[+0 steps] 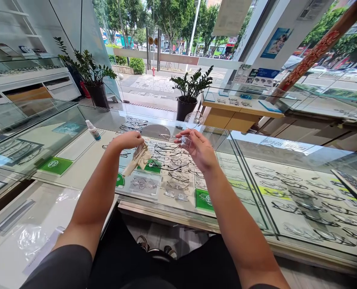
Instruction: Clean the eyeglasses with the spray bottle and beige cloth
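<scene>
My left hand (pixel 127 141) is closed on a crumpled beige cloth (pixel 140 158), which hangs down over the glass display counter (pixel 172 209). To its right, my right hand (pixel 198 147) holds a pair of clear-lensed glasses (pixel 185 140) between thumb and fingers, raised above the counter. The cloth and the glasses are apart. Beneath both hands, rows of eyeglass frames (pixel 178 176) lie in the case. A round mirror-like disc (pixel 156 131) sits behind, between the hands.
A small spray bottle (pixel 93 130) stands left of my left hand. Green cards (pixel 55 165) lie in the case. More frames (pixel 305 196) fill the right case. Potted plants (pixel 187 105) stand beyond the counter. Plastic wrapping (pixel 35 241) lies at the lower left.
</scene>
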`<state>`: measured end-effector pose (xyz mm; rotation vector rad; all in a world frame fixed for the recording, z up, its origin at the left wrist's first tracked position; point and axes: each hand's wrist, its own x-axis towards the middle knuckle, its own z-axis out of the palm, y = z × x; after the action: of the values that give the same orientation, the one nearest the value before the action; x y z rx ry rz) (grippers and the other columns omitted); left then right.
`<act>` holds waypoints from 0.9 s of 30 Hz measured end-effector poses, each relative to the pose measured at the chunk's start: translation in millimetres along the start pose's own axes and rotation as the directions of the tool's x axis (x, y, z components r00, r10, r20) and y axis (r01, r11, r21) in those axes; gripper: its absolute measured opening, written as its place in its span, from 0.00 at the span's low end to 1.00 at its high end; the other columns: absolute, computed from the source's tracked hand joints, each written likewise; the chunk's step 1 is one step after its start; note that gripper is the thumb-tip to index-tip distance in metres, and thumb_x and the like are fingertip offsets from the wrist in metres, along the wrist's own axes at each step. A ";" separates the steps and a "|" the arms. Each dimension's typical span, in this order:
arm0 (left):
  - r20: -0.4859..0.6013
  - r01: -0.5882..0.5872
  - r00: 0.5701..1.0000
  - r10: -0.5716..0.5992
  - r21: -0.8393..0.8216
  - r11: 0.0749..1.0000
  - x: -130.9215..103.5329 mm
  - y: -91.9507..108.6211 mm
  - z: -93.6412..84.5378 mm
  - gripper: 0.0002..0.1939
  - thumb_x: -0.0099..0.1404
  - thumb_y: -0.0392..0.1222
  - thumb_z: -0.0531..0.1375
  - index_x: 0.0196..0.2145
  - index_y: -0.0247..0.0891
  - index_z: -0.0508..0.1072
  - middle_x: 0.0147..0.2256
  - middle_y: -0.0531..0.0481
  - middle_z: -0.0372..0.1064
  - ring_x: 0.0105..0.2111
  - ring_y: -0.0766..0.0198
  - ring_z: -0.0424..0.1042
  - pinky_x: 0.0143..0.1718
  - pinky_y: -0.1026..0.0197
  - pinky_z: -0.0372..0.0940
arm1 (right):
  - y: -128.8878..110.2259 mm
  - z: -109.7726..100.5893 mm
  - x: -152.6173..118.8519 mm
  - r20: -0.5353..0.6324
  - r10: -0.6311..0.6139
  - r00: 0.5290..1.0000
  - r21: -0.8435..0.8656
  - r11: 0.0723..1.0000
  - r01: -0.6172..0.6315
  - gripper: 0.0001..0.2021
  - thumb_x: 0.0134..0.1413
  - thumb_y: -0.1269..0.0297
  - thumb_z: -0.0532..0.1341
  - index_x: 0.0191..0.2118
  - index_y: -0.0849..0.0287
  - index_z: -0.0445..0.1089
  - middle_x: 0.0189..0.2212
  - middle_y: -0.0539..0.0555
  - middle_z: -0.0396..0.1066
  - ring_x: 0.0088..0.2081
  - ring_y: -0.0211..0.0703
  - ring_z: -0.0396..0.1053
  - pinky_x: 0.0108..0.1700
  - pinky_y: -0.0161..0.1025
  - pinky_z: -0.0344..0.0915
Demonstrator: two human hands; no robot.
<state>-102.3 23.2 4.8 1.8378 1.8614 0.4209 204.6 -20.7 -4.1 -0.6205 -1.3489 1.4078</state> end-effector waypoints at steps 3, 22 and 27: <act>-0.054 0.020 0.998 -0.040 -0.324 0.946 -0.5 0.4 -6.7 0.10 0.63 0.40 0.65 0.26 0.41 0.68 0.25 0.50 0.66 0.26 0.60 0.64 0.32 0.58 0.60 | -0.4 0.2 0.6 -0.001 -0.007 1.000 0.013 1.000 0.007 0.16 0.65 0.41 0.71 0.44 0.47 0.81 0.47 0.54 0.83 0.48 0.49 0.81 0.54 0.50 0.78; 0.125 -0.026 0.902 0.413 -0.940 0.340 -33.2 54.5 43.6 0.27 0.58 0.58 0.80 0.37 0.36 0.74 0.31 0.53 0.72 0.27 0.70 0.68 0.30 0.67 0.62 | -0.9 6.8 -3.1 0.039 -0.098 0.994 0.042 0.995 0.096 0.16 0.67 0.42 0.69 0.41 0.48 0.83 0.49 0.52 0.82 0.56 0.48 0.76 0.64 0.48 0.71; 0.165 -0.004 0.878 0.449 -0.937 0.351 -33.2 54.8 50.7 0.24 0.63 0.56 0.78 0.38 0.36 0.73 0.32 0.52 0.71 0.29 0.69 0.68 0.32 0.65 0.64 | 2.1 6.0 -2.0 0.024 -0.057 0.998 0.010 0.998 0.056 0.17 0.65 0.40 0.70 0.40 0.49 0.83 0.51 0.53 0.81 0.59 0.50 0.74 0.67 0.49 0.70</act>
<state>-29.5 -13.2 -3.9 1.1881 0.7023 0.8921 199.3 -24.5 -5.2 -0.5560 -1.3681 1.3797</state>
